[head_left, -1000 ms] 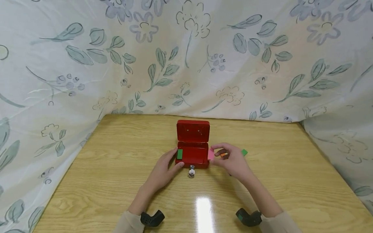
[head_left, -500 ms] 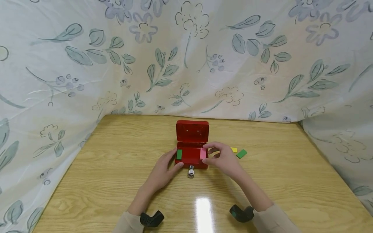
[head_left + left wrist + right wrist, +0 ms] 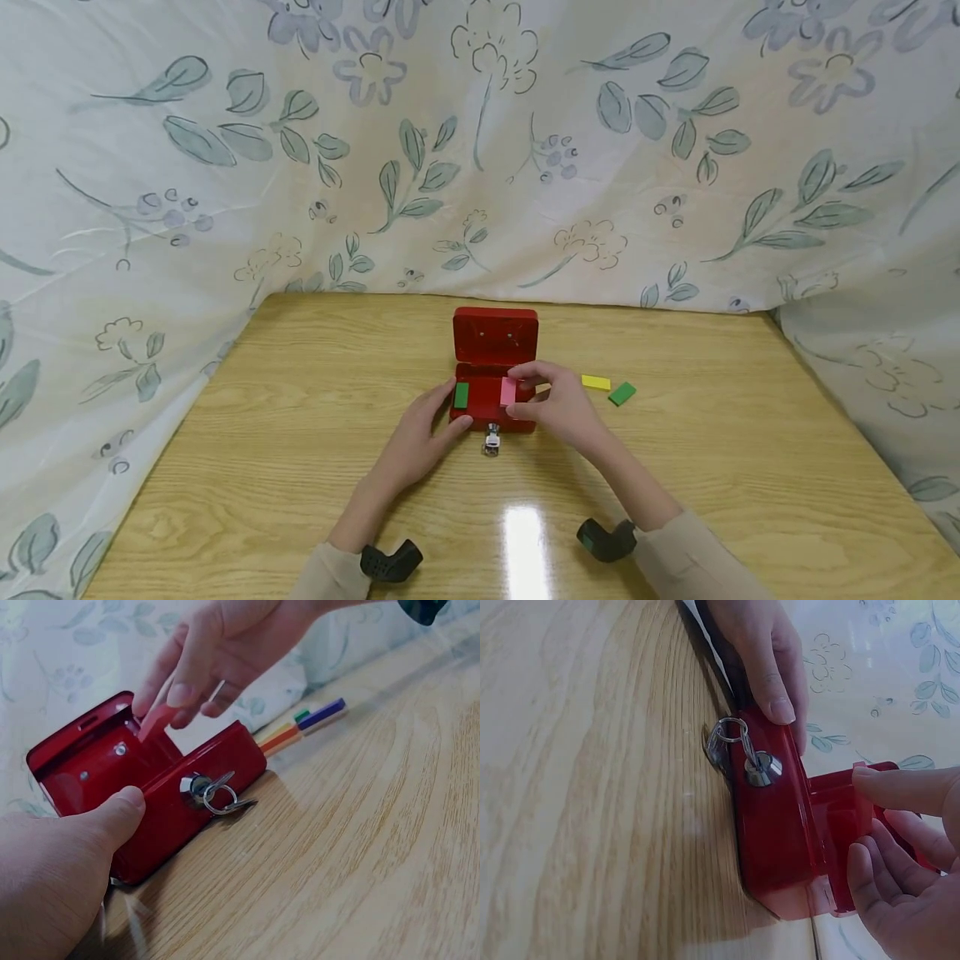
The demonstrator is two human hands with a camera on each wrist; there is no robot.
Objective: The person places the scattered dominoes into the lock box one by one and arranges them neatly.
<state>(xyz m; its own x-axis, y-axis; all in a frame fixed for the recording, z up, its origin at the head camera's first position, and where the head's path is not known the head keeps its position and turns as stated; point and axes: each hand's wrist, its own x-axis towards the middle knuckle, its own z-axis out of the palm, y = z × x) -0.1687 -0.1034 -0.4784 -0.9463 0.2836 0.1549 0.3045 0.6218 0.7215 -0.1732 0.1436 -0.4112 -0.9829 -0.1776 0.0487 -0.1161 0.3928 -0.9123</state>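
Observation:
A small red metal cash box (image 3: 495, 337) stands with its lid raised, a key ring (image 3: 220, 799) hanging at its front lock. My left hand (image 3: 416, 433) grips the box's left end, thumb on the front rim. Between thumb and fingertips, my right hand (image 3: 566, 408) pinches a flat pink block (image 3: 508, 392) on edge, over the right half of the box's inside. At the left end inside lies a green block (image 3: 461, 395). The right wrist view shows the pinched block end-on against the lid.
Right of the box, a yellow block (image 3: 596, 382) and another green block (image 3: 622, 394) lie on the wooden table (image 3: 300, 358). In the left wrist view an orange block (image 3: 280, 739) and a purple block (image 3: 322, 714) show there too. A floral cloth (image 3: 420, 275) hangs behind.
My right hand has moved left with the pink block, from the box's right edge to over its inside. The yellow block has come into full view. My left hand stays put.

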